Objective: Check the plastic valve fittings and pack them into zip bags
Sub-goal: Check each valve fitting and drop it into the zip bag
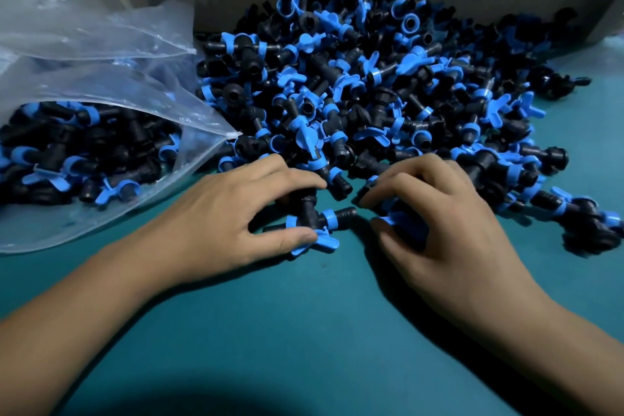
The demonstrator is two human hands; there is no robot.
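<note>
Both hands at pile edge; left grip (236, 209) holds fitting (314, 216); right grip (435, 213) pinches another (401, 221).

The right hand (435, 213) hides most of its fitting (401, 221); the zip bag (101, 84) runs off the left edge.

Two bare forearms come in from the bottom corners, with no sleeves, gloves, rings or watch on show. The left hand (236, 213) has short, plain nails. The right hand (435, 223) is the same: uncovered, unmarked, knuckles catching the light.
</note>
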